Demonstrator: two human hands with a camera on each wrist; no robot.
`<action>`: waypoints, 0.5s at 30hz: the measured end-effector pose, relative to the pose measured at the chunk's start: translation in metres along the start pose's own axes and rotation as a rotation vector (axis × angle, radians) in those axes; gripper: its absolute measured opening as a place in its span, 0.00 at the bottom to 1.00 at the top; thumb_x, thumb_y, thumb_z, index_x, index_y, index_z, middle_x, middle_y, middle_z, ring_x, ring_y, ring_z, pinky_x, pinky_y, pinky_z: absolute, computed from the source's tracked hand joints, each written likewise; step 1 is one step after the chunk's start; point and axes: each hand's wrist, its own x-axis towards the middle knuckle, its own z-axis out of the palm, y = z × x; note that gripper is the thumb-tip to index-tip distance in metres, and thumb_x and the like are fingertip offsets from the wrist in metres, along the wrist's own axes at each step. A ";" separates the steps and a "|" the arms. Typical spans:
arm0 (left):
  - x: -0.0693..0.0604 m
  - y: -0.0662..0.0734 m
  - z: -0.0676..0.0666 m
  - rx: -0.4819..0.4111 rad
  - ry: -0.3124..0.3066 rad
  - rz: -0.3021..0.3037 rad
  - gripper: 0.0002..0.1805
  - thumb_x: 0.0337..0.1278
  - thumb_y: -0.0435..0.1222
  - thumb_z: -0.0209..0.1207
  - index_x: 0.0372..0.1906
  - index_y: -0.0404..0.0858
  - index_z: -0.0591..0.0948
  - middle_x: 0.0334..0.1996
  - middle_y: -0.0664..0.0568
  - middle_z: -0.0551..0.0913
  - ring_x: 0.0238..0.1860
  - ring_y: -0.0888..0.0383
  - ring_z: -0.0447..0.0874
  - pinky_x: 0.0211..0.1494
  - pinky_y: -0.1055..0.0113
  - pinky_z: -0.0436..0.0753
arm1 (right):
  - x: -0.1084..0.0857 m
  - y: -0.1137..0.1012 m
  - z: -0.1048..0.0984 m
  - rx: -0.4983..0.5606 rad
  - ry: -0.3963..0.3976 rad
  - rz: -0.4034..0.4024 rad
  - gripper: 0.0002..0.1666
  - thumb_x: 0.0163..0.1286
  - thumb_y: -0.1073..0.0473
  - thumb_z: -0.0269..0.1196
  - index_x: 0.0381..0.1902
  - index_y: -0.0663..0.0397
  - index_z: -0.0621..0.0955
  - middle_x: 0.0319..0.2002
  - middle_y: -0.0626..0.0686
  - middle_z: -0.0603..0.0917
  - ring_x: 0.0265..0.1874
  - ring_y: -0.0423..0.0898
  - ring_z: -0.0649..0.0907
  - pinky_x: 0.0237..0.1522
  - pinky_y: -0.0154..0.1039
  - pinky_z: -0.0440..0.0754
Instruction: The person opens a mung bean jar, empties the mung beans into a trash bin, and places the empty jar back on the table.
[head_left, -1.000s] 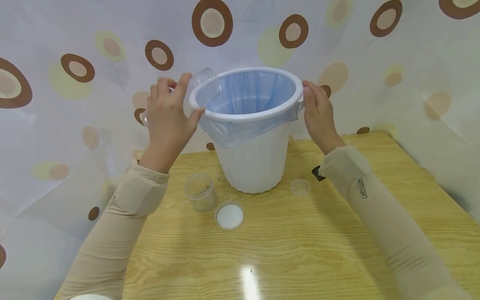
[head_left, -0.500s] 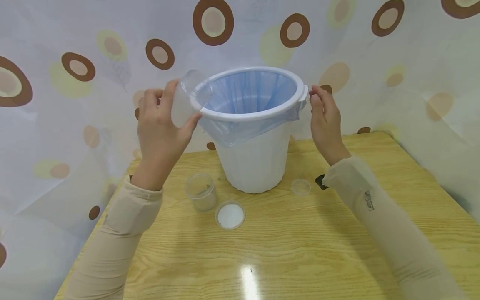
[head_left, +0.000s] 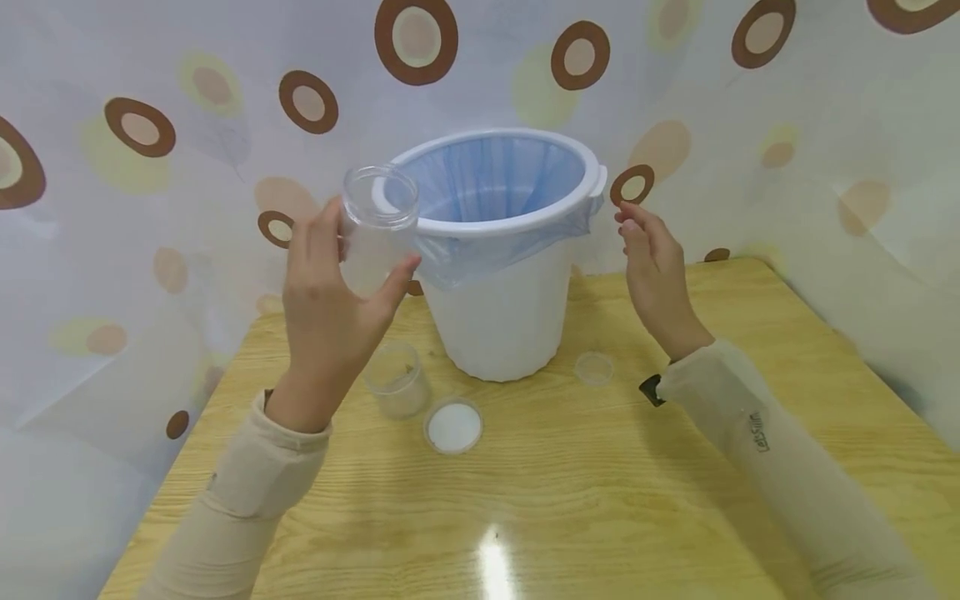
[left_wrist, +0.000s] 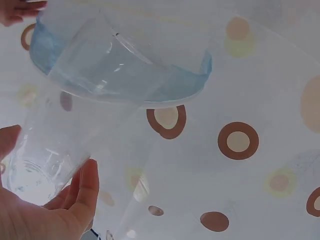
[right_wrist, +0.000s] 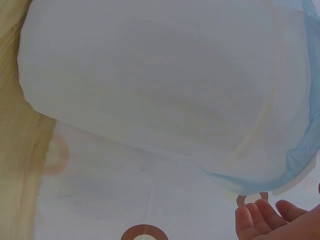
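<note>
My left hand (head_left: 322, 312) grips a clear jar (head_left: 375, 250) around its side, its round mouth facing up. The jar is beside the left rim of a white trash bin (head_left: 498, 325), which has a blue plastic bag (head_left: 487, 179) folded over its edge. In the left wrist view the jar (left_wrist: 52, 155) sits between thumb and fingers and looks see-through. Right of the bin, apart from its rim, my right hand (head_left: 660, 279) hovers with loosely bent fingers. The right wrist view shows that hand (right_wrist: 272, 222) beside the bin, nothing visible in it.
On the wooden table (head_left: 570, 500), a second clear jar (head_left: 403, 400) stands left of the bin's base, a small dark bit inside. A round lid with a white disc (head_left: 453, 427) lies in front. A clear round lid (head_left: 594, 369) lies to the right. A patterned wall covering (head_left: 465, 92) rises behind.
The jar was tipped over the bin's left rim; my left hand has drawn it back, lower and upright. My right hand has let go of the bin's right rim and moved away from it, downward.
</note>
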 end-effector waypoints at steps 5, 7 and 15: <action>-0.011 0.007 0.005 -0.087 -0.015 -0.018 0.35 0.48 0.43 0.68 0.57 0.26 0.70 0.35 0.37 0.71 0.38 0.46 0.69 0.44 0.61 0.71 | -0.012 0.001 -0.007 -0.016 -0.051 0.046 0.27 0.79 0.51 0.41 0.66 0.63 0.69 0.61 0.59 0.74 0.57 0.51 0.72 0.57 0.39 0.70; -0.016 0.009 0.007 -0.119 -0.042 -0.033 0.35 0.48 0.42 0.68 0.57 0.25 0.70 0.36 0.38 0.71 0.39 0.47 0.70 0.45 0.62 0.72 | -0.017 0.003 -0.010 -0.026 -0.081 0.058 0.28 0.79 0.51 0.40 0.66 0.62 0.69 0.61 0.59 0.74 0.57 0.51 0.72 0.56 0.37 0.70; -0.037 0.016 0.021 -0.232 -0.216 -0.132 0.35 0.48 0.39 0.70 0.56 0.26 0.67 0.46 0.40 0.74 0.43 0.50 0.75 0.47 0.60 0.77 | -0.041 0.008 -0.015 -0.049 -0.150 0.097 0.27 0.79 0.50 0.41 0.66 0.60 0.69 0.63 0.58 0.72 0.61 0.53 0.72 0.60 0.49 0.68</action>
